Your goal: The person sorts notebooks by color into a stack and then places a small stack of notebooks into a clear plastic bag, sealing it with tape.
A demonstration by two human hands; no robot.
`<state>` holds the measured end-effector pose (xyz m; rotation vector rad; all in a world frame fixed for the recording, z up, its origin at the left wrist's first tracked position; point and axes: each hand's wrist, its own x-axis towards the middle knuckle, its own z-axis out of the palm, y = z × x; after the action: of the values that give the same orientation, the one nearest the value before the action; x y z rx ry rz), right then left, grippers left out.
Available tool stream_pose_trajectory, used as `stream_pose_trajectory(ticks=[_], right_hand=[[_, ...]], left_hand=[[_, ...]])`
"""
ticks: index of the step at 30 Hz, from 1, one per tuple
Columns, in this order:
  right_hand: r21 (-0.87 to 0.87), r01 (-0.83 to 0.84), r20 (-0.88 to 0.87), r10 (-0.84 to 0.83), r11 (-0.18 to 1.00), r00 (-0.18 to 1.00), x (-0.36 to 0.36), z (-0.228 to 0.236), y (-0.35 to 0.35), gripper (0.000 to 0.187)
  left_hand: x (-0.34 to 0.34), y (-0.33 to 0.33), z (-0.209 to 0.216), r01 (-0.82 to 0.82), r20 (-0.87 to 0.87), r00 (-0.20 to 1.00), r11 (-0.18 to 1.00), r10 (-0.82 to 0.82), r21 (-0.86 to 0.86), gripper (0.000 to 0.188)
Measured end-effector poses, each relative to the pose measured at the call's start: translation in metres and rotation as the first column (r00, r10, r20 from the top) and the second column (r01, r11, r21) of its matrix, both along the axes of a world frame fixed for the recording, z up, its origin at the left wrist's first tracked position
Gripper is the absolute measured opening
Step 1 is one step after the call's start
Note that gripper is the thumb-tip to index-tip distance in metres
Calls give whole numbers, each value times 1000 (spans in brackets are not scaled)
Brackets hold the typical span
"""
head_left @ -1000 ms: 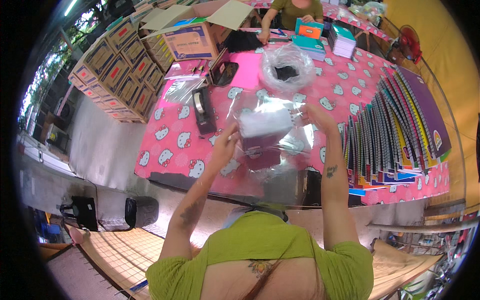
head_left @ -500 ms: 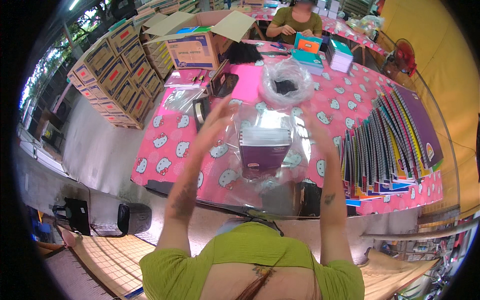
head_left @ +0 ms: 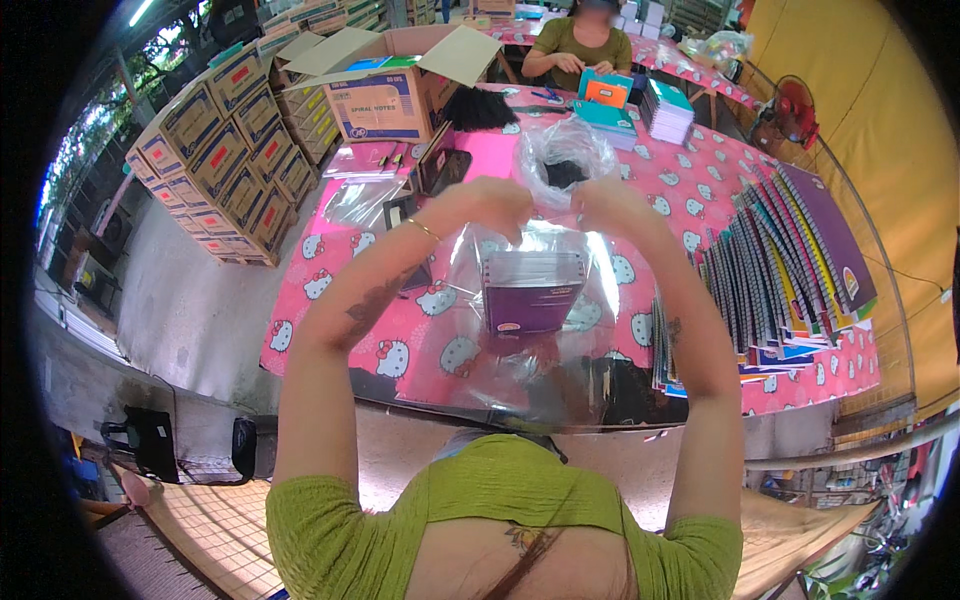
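A stack of purple-covered spiral notebooks point(head_left: 530, 305) stands in front of me on a clear plastic sheet point(head_left: 455, 345) spread over the table. Just past the stack, my left hand point(head_left: 495, 208) bends inward, its fingers curled together at the sheet's far edge. Level with it, my right hand point(head_left: 608, 207) is also closed at that edge, right of the stack. The fingertips are small and partly hidden by glare on the plastic. Behind my hands sits a crumpled clear bag point(head_left: 560, 160) with dark contents.
Fanned spiral notebooks point(head_left: 790, 270) fill the right side, close to my right forearm. At far left are an open carton point(head_left: 375, 105), a phone point(head_left: 450, 172) and a tape dispenser point(head_left: 398, 210). A co-worker point(head_left: 580, 50) handles notebooks across the pink table point(head_left: 300, 330).
Both hands have moved from wide apart beside the stack, fingers spread, to closer together beyond it with fingers closed. The plastic's near part now lies flatter toward me.
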<state>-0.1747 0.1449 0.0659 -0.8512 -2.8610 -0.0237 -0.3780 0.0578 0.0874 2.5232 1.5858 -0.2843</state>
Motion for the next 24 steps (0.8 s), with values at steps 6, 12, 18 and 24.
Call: stream_pose_trajectory(ticks=[6,12,18,24], right_hand=[[-189,-88,-317,24,978,948,-4,13,-20,23],[-114,10,-85,-20,993,996,-19,0,-8,26],[-16,-234,-279,221,972,935,-13,-18,-13,17],[-234,-136,-166,99,963,981,-35,4,-14,15]], left_hand=[[-32,-26,3,-459,699,703,833,129,308,25],[-134,-75,-136,-871,809,400,454,430,189,38],[-141,-104,-260,-839,870,-281,336,404,-427,35],[-144,-101,-259,-838,917,-379,375,123,-397,22]])
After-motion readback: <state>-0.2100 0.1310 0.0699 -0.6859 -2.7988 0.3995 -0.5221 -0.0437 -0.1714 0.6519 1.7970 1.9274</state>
